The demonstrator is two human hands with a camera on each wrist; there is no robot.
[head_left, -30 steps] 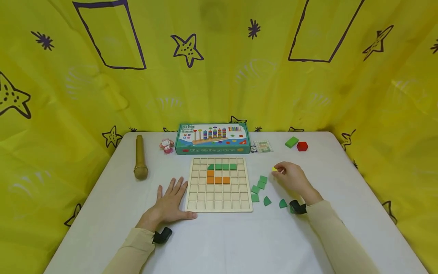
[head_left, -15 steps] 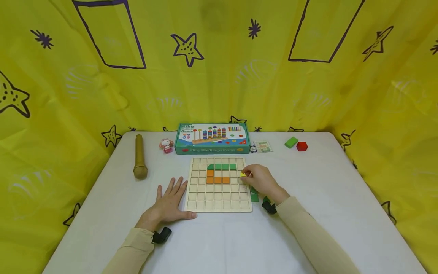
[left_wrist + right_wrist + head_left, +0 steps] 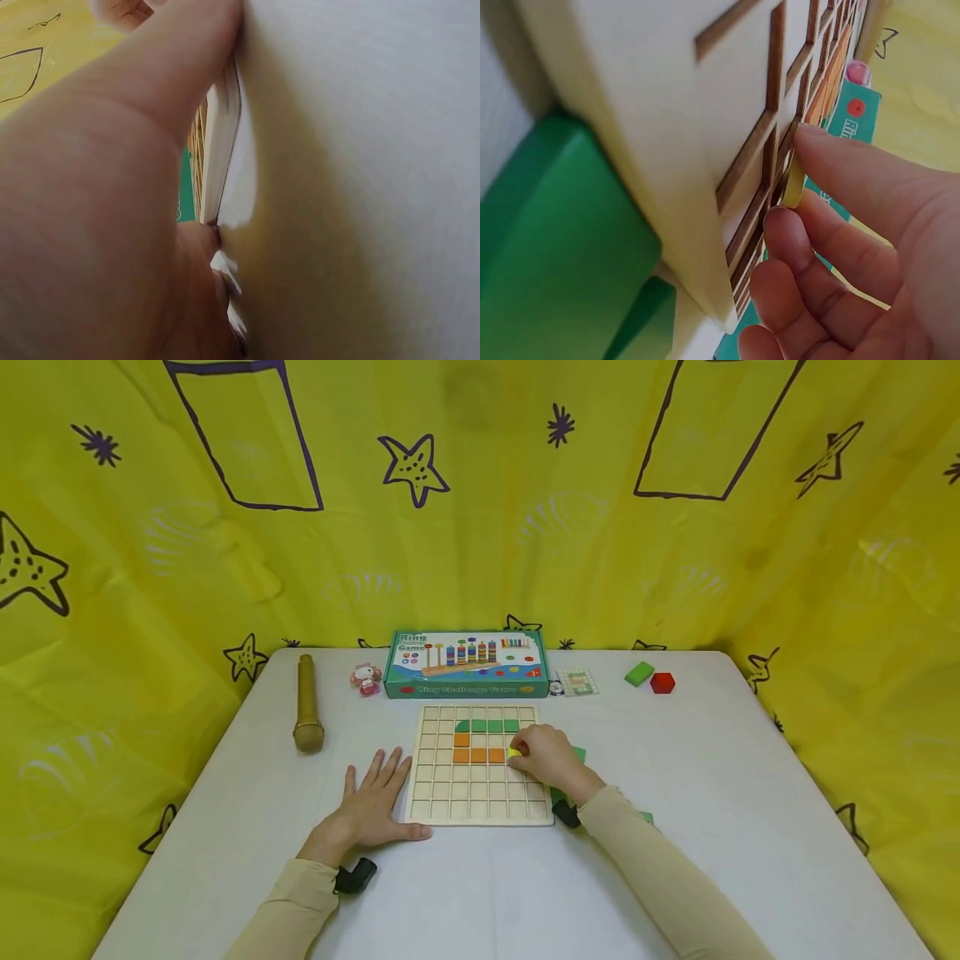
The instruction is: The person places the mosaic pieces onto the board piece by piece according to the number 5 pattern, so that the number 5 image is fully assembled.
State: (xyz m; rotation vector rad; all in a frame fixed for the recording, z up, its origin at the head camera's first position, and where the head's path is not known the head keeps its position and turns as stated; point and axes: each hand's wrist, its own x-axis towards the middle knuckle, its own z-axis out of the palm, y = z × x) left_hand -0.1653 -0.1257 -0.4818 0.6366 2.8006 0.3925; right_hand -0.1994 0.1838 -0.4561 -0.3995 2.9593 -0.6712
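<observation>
My right hand [image 3: 551, 762] pinches a small yellow tile [image 3: 513, 752] between thumb and fingers over the wooden grid board [image 3: 480, 789]. The tile sits right of a row of orange tiles [image 3: 478, 756]; in the right wrist view the yellow tile [image 3: 795, 185] stands tilted at the grid's ridges. A row of green tiles [image 3: 495, 726] lies in cells higher up, its left end piece rounded at one corner. Spread on the cloth, my left hand [image 3: 371, 810] has its fingers along the board's left edge and its thumb at the near left corner.
Loose green tiles [image 3: 570, 240] lie right of the board, partly hidden by my right arm. Behind stand a Ring Challenge Game box [image 3: 467, 664], a small doll [image 3: 366, 679] and a pattern card [image 3: 577, 682]. A gold microphone [image 3: 306, 706] lies left; green [image 3: 640, 673] and red [image 3: 663, 682] blocks lie back right.
My right hand has carried the yellow tile leftward from the table at the right to the board, beside the orange row. The left hand has stayed in place.
</observation>
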